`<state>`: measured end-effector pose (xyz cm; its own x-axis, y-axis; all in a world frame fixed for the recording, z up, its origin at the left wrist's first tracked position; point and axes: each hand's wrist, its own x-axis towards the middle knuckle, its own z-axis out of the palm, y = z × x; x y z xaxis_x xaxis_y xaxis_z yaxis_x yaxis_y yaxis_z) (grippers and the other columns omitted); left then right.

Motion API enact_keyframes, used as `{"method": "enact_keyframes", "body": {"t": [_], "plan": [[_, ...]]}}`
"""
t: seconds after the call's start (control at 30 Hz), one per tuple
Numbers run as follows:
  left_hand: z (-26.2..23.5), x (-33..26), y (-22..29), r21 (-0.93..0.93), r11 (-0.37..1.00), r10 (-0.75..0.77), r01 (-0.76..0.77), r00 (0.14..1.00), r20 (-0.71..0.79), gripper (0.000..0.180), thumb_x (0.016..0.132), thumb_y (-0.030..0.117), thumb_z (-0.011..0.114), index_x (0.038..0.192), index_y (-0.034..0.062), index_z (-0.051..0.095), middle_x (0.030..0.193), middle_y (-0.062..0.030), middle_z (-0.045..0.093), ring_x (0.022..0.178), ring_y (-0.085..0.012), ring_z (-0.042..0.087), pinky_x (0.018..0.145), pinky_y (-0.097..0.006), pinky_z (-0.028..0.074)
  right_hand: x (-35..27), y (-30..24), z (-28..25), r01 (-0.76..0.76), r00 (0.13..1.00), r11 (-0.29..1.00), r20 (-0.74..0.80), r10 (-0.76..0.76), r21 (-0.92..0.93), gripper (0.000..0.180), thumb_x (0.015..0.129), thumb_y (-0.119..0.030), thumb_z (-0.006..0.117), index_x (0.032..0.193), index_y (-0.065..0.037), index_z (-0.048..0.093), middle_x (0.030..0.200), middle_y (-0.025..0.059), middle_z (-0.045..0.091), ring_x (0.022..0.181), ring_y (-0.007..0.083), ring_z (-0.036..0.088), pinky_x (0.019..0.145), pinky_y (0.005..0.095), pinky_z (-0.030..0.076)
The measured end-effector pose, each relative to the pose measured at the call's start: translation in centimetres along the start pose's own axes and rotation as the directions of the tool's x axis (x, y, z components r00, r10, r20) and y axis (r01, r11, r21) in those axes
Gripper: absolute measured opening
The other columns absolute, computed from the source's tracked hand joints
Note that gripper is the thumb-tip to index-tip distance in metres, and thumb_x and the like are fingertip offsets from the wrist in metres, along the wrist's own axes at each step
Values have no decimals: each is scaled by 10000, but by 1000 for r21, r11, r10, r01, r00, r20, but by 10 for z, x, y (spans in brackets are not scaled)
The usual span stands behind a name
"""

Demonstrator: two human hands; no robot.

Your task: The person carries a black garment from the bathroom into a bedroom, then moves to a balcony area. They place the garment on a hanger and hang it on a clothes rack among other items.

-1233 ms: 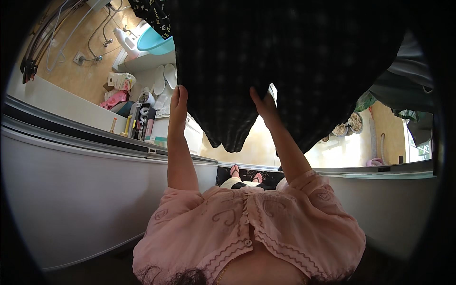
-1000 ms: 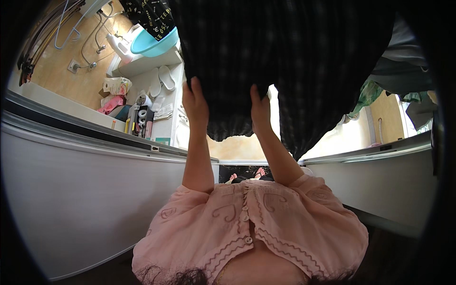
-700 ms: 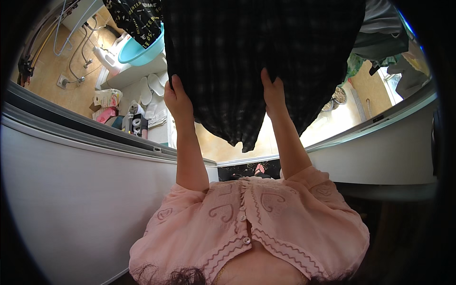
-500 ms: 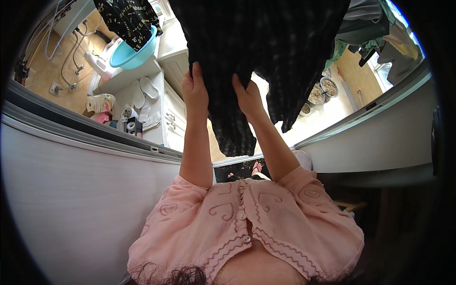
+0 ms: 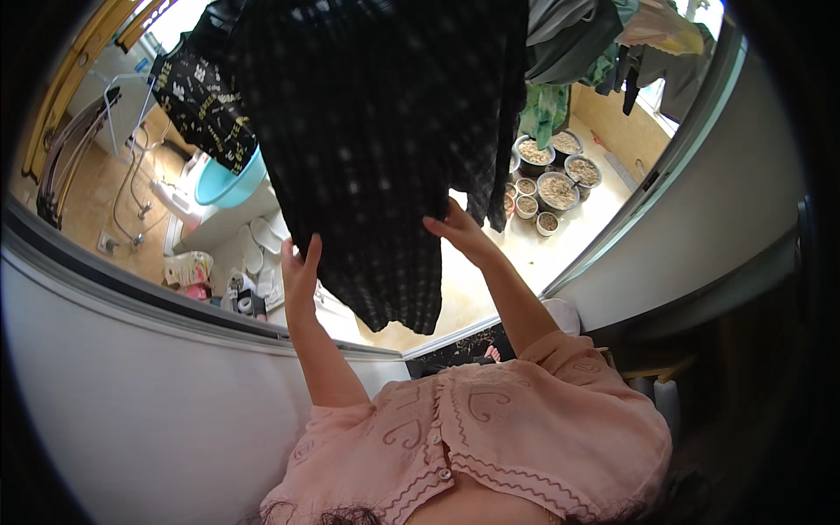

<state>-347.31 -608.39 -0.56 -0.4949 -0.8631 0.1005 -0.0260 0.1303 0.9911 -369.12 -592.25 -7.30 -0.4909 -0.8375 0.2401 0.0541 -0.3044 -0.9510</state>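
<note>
1. Head view, the garment: a dark checked garment (image 5: 376,175) hangs in the upper middle, in front of the person. One long part of it reaches down between the two hands, its crinkled hem lower than both; a shorter part hangs farther right, with a bright gap between the two.

2. Head view, the left hand (image 5: 300,271): it is at the left edge of the long part. The thumb lies over the cloth and stands apart from the fingers; whether they pinch the cloth, I cannot tell.

3. Head view, the right hand (image 5: 459,232): it is at the right edge of the long part, with the thumb pointing left onto the cloth. Other fingers are partly hidden, so I cannot tell whether it grips.

4. Head view, left side: a black printed shirt (image 5: 201,109) hangs beside the garment, its lower end at a turquoise basin (image 5: 229,182). A white bottle (image 5: 179,203) stands just left of the basin, and white slippers (image 5: 254,249) sit lower down.

5. Head view, right side: filled pots (image 5: 557,191) cluster on the pale floor (image 5: 525,254). Above them hang a green cloth (image 5: 544,114) and grey clothes (image 5: 573,48).

6. Head view, bottom: the person wears a pink blouse (image 5: 490,437).
</note>
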Motion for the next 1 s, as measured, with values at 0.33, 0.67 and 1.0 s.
{"method": "enact_keyframes", "body": {"t": [0.33, 0.67, 1.0], "plan": [[-10, -15, -25, 310, 949, -84, 61, 994, 63, 414, 899, 368, 530, 1071, -5, 579, 853, -5, 598, 763, -73, 483, 722, -200, 384, 2, 51, 16, 118, 993, 873, 34, -115, -473, 309, 884, -266, 551, 1028, 6, 578, 851, 110, 640, 797, 181, 601, 725, 296, 456], [3, -19, -1, -108, 973, 160, -206, 931, -328, 477, 945, 398, 394, 1086, -38, 527, 991, -111, 603, 838, -179, 595, 722, -266, 492, 3, -10, 32, -145, 954, 772, -295, -58, -619, 364, 901, -323, 473, 802, 16, 559, 726, 226, 591, 720, 410, 573, 631, 450, 449], [47, -14, -20, 14, 957, 287, -291, 934, -212, 419, 945, 331, 433, 1065, -56, 536, 985, -118, 608, 867, -192, 564, 793, -270, 431, -3, -24, 88, 65, 983, 732, -82, -163, -678, 329, 881, -287, 508, 764, 19, 528, 720, 232, 573, 716, 413, 558, 608, 458, 431]]}}
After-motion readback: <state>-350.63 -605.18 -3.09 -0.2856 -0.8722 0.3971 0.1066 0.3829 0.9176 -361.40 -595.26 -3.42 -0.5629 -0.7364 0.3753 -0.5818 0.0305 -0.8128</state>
